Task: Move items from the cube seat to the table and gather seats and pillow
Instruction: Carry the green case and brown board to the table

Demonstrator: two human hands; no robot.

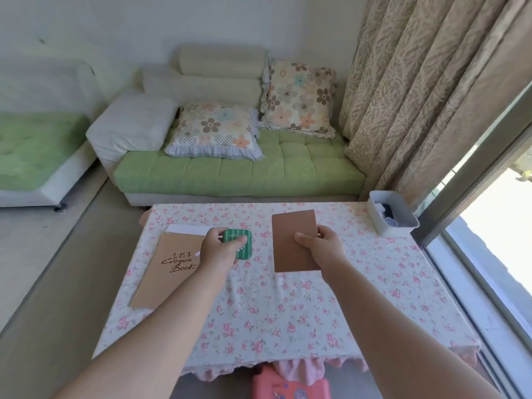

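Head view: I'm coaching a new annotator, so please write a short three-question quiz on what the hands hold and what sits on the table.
1. True or false: the left hand grips the green striped case.
2. Multiple choice: what does the right hand hold? A. brown notebook B. a mug C. a pair of scissors
3. Fill in: the grey bin stands at the far ___ corner of the table.
Key: 1 true; 2 A; 3 right.
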